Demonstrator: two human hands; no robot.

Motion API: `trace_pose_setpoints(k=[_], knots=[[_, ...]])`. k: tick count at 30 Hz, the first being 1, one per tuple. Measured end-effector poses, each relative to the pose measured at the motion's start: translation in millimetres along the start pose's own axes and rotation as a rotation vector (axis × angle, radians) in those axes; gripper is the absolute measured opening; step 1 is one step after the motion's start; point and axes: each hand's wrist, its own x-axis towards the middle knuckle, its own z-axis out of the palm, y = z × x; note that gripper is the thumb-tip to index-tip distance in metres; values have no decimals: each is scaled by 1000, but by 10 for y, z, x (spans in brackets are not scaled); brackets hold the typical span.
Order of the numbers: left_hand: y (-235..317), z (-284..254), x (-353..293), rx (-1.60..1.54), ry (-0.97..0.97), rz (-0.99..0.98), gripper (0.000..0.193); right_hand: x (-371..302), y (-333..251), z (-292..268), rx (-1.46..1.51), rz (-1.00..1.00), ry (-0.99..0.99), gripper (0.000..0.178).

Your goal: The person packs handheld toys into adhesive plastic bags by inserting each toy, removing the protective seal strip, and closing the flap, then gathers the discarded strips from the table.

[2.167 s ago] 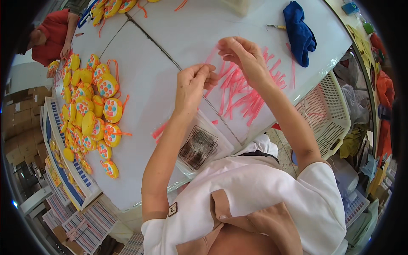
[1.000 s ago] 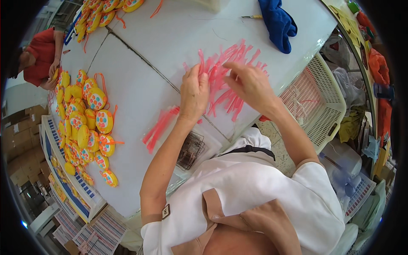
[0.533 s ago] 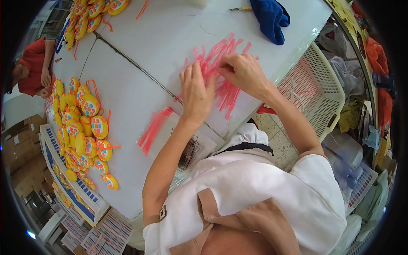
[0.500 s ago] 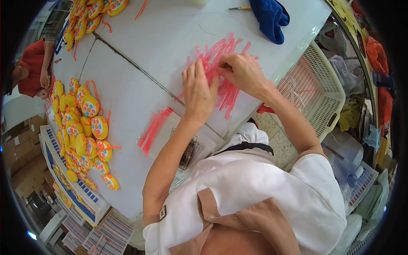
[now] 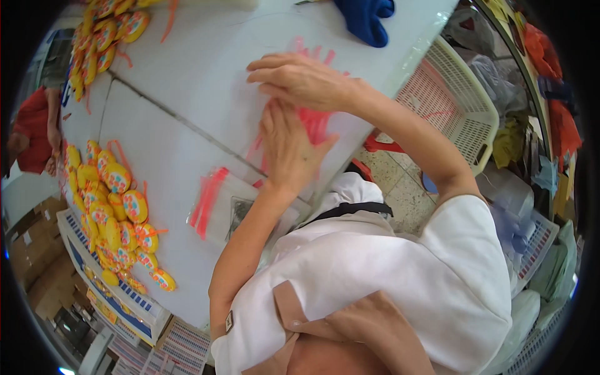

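Note:
A loose pile of thin pink strips lies on the white table, partly covered by both hands. My left hand rests flat on the pile, its thumb spread away from the fingers. Just beyond it, my right hand reaches across the strips with its fingers stretched leftward; its underside is hidden. Left of my left forearm, a separate bunch of pink strips lies beside clear plastic, which my forearm partly hides.
Yellow oval pieces with coloured dots and orange cords are heaped at left, with another heap at far left. A blue cloth lies on the far side. A cream plastic basket stands right of the table. Another person's red sleeve shows at left.
Both hands were pinching at the strips with bent fingers; now the fingers are straightened out over the pile. My right hand has moved leftward across it. The whole view has shifted slightly.

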Motion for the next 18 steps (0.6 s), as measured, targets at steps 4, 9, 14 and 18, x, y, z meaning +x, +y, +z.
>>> trace_pose_setpoints(k=[4, 9, 14, 18], knots=[[-86, 70, -85, -30, 14, 13, 85, -293, 88, 57, -54, -51, -65, 30], [-117, -26, -15, -205, 11, -66, 66, -627, -153, -56, -96, 31, -7, 44], [-125, -11, -30, -197, 48, -60, 36, -762, -236, -74, -152, 76, -57, 42], [-123, -13, -70, -168, -17, -106, 27, -721, -231, 6, -170, 168, -57, 31]])
